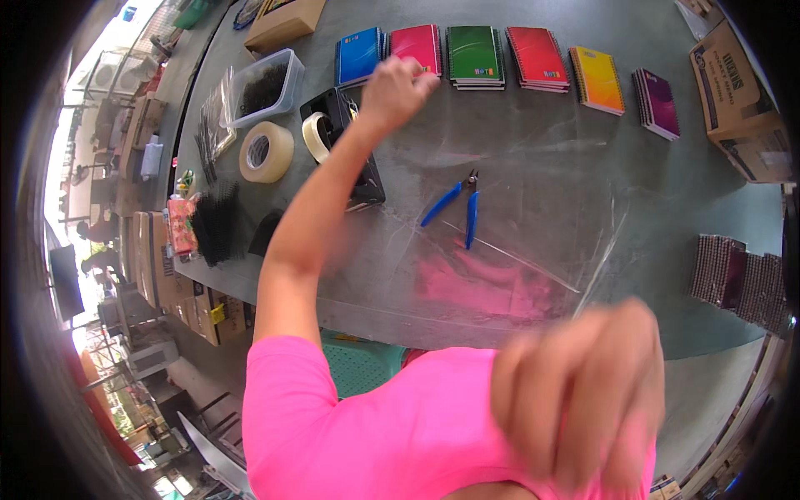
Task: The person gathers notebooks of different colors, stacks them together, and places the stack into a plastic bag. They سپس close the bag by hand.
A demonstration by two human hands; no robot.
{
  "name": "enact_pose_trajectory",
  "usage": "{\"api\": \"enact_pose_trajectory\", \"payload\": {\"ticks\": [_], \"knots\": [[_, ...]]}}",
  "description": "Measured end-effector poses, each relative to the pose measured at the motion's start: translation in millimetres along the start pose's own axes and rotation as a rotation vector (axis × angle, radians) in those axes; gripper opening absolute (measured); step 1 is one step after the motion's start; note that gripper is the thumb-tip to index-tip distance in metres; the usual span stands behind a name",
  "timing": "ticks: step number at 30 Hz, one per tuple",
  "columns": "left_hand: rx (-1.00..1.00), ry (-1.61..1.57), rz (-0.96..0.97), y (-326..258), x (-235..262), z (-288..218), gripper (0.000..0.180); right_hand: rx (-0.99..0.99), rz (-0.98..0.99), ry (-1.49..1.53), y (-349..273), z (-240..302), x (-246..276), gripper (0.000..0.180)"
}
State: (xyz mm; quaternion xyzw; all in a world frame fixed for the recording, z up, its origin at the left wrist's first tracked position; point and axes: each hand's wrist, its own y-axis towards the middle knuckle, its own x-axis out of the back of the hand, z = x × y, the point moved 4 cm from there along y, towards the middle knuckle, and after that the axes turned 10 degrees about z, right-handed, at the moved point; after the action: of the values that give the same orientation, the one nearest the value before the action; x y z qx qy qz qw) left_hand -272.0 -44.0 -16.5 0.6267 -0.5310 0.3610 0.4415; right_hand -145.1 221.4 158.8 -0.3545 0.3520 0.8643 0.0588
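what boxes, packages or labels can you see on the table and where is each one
Cardboard box: far right edge, brown, dark print on its side.
Flat cardboard box: far left corner, plain tan.
Clear plastic tub: left of the blue notebook, rectangular, dark contents.
Clear plastic bag: left of the tub, holding dark pieces.
Pink patterned packet: left table edge.

My table (533,150) is smooth, dull grey; plastic sheet (517,250) clear, glossy; pliers (458,204) blue plastic-handled; notebooks (475,54) glossy-covered.

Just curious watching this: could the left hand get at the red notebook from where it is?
Probably yes. The left hand hovers right at the row of notebooks, just below the red notebook, with nothing between them; the tape dispenser sits lower, out of the way.
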Motion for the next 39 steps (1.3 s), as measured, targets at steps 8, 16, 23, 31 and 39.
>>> {"api": "enact_pose_trajectory", "payload": {"ticks": [8,16,23,31,39], "knots": [[0.535,0.383,0.352,73.6,-9.9,88.4,0.031,0.158,-0.140,0.456,7.4,13.6,-16.1,0.028],[0.220,0.444,0.075,91.6,32.3,46.1,0.035,0.100,-0.616,0.036,-30.2,6.4,87.4,0.035],[-0.221,-0.322,0.508,37.5,-12.9,-112.5,0.043,-0.202,-0.916,-0.036,-62.3,-50.9,309.7,0.038],[-0.023,0.313,0.011,54.8,-40.5,36.7,0.026,-0.455,-0.988,0.070,-79.3,-38.9,299.8,0.046],[0.008,0.382,-0.302,36.7,3.9,-29.3,0.009,-0.414,-0.902,0.187,-91.1,-41.7,310.4,0.043]]}}
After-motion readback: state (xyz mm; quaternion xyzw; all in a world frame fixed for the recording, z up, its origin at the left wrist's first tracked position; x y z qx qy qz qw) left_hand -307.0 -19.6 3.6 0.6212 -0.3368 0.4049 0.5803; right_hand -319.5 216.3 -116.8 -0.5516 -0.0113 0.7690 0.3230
